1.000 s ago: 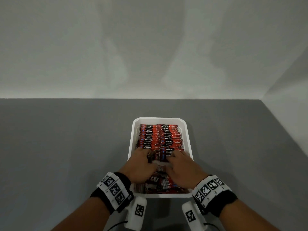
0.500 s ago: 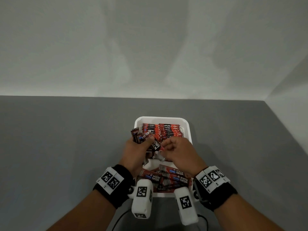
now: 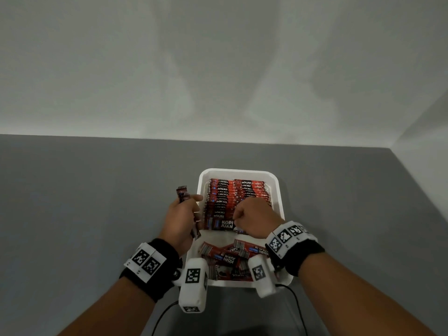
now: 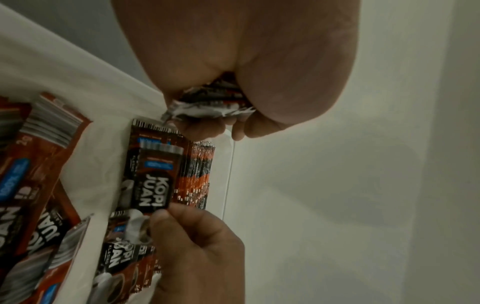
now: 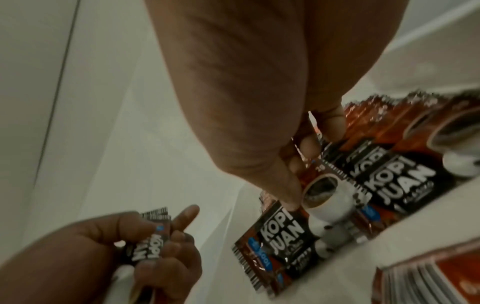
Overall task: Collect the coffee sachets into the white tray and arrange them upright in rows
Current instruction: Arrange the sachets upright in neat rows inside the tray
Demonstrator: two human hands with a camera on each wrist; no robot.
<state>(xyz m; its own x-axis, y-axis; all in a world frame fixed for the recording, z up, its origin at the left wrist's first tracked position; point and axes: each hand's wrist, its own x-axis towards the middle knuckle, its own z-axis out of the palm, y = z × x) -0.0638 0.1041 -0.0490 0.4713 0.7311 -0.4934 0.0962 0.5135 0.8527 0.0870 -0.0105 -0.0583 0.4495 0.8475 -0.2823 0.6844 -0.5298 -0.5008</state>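
The white tray point(image 3: 238, 171) sits mid-table, and red-and-black coffee sachets point(image 3: 238, 192) stand upright in rows in its far half. My left hand point(image 3: 191, 207) hovers by the tray's left rim and grips a small bundle of sachets point(image 3: 182, 194), whose ends also show in the left wrist view point(image 4: 207, 102). My right hand point(image 3: 238, 218) is over the rows and pinches the front sachet point(image 3: 220, 224) between thumb and fingers point(image 5: 293, 185). That sachet point(image 4: 153, 181) stands against the left row. Several loose sachets point(image 3: 230, 258) lie flat at the tray's near end.
The tray rests on a grey table point(image 3: 97, 214) that meets white walls at the back and right. Black cables point(image 3: 164, 314) trail off the near edge below my wrists.
Both hands have lifted off the rows. The left took up a bundle of sachets and moved to the tray's left rim. The right came down on the front sachet.
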